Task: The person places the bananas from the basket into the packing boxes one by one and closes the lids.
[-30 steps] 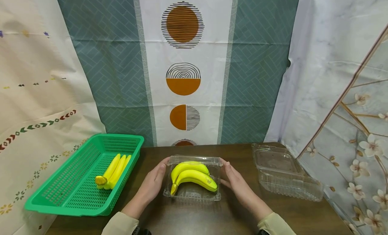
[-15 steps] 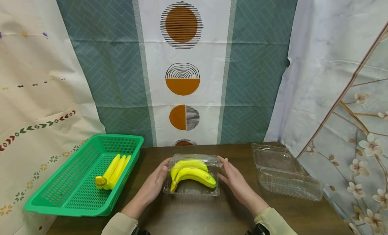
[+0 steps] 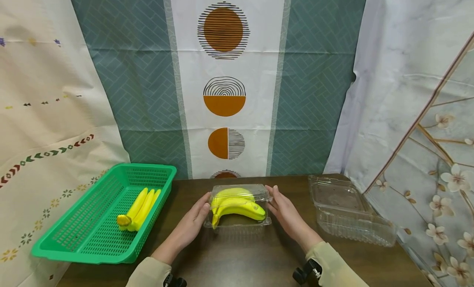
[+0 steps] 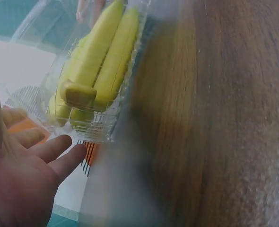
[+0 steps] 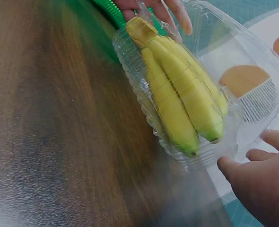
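Note:
A clear plastic clamshell container [image 3: 240,226] sits mid-table with a bunch of bananas [image 3: 240,208] inside. Its clear lid [image 5: 253,47] stands raised at an angle behind and partly over the fruit. At the container's left end is my left hand [image 3: 191,221], thumb uppermost and fingers extended. My right hand [image 3: 286,215] is at the opposite end, its fingers also fairly straight beside the lid. From the left wrist, the banana stems [image 4: 78,94] show through the ribbed end wall, close to my fingertips. Exact contact between fingers and plastic is hard to tell.
On the left, a green plastic basket [image 3: 83,259] holds another bunch of bananas [image 3: 138,211]. A second clear container [image 3: 355,225] stands at the right with its lid raised. Patterned cloth [image 3: 224,73] hangs behind the dark wooden table [image 3: 237,262].
The container with the bananas has shifted away from me, toward the back cloth. Its lid now comes further over the fruit. Both hands have moved along with it at its ends.

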Available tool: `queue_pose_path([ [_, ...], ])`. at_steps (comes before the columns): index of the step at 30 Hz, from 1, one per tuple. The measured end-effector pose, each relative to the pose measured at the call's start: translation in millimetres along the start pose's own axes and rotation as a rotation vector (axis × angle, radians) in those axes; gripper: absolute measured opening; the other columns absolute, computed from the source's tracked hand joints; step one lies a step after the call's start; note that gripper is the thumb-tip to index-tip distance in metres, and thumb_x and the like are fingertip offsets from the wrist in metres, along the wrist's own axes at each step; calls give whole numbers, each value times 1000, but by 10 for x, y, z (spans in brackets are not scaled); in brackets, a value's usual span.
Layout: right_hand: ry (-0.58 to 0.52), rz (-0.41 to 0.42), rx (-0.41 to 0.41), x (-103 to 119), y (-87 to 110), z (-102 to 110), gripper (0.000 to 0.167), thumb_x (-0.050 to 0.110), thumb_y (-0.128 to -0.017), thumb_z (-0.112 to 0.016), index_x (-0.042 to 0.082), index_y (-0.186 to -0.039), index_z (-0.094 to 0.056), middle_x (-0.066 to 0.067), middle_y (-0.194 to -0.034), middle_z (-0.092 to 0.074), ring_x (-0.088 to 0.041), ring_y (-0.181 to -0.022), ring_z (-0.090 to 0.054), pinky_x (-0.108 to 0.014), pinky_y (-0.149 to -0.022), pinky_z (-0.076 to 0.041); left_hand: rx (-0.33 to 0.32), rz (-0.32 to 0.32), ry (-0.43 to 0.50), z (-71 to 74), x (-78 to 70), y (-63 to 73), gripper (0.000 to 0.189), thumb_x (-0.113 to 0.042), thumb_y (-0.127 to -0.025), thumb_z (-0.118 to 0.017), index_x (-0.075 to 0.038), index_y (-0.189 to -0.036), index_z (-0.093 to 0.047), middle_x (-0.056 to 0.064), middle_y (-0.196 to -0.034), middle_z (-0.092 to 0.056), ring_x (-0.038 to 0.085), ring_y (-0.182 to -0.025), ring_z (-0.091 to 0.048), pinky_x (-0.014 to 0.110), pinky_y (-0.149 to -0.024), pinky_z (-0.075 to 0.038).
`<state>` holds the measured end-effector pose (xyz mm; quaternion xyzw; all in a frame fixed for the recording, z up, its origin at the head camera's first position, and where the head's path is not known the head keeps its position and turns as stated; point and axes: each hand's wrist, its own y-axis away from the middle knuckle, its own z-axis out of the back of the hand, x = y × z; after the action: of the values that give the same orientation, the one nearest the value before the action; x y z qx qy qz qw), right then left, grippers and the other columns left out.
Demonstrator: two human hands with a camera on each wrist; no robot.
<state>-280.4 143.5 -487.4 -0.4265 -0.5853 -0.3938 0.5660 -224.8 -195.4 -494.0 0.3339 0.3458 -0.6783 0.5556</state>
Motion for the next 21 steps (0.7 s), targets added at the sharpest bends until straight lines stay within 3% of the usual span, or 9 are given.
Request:
queue_pose_path([
  [8,-45,-22,-12,-34,-66,13,70,44,-119,-46,2,-174,-29,-17,-182,-19,-38,-169,-12,-59,-133,-14,46,-23,-9,22,20,-11,66,-49,-120,-44,-22,-177,-28,2,-183,-23,33,-167,-22,66,-130,-19],
  [14,-37,6,20,-80,-135,51,69,41,-119,-47,3,-174,-27,-15,-183,-17,-37,-169,-8,-63,-133,-9,74,1,-16,70,9,-35,67,-50,-119,-45,-24,-178,-27,1,-184,-19,33,-168,-18,67,-130,-19],
  [21,0,26,-3,-144,-226,71,63,29,-120,-49,4,-174,-28,-13,-183,-19,-34,-169,-12,-60,-134,-13,110,-17,18,52,10,-76,68,-44,-119,-49,-22,-178,-24,5,-185,-15,32,-168,-21,64,-131,-20],
])
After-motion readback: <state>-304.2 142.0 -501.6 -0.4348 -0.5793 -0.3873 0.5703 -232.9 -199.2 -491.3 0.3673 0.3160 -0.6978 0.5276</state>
